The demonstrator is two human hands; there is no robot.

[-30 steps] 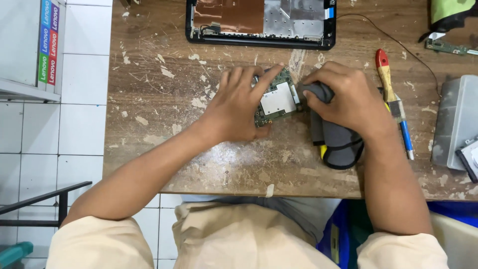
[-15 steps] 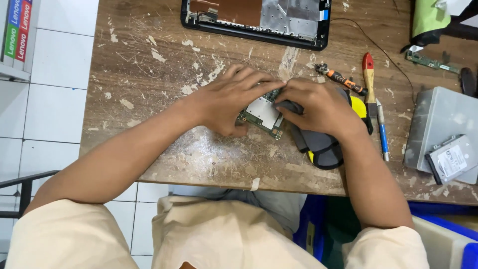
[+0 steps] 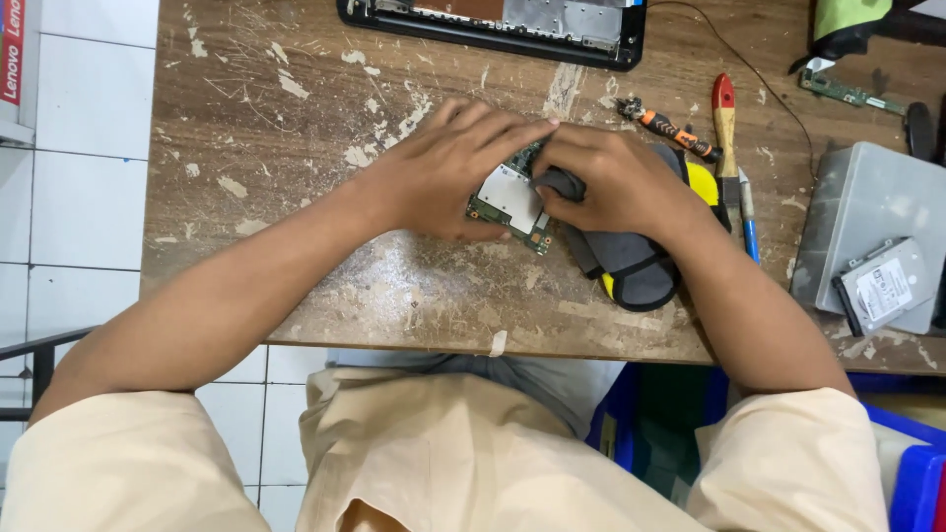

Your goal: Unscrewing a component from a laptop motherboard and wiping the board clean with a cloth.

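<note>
1. Left hand (image 3: 443, 172) lies curled over the green circuit board (image 3: 510, 197), its grip clasping the board's left edge.
2. The board rests mid-worktop (image 3: 296, 118).
3. Right hand (image 3: 611, 182), right of the board, pinches a grey cloth (image 3: 631, 261) against it.

Green circuit board (image 3: 512, 202) with a silver metal shield lies flat, tilted diagonally, under the left-hand fingers (image 3: 493, 133). Grey-and-yellow padded tool (image 3: 631, 261) lies beneath the right-hand fingers (image 3: 572, 148), touching the board's edge.
</note>
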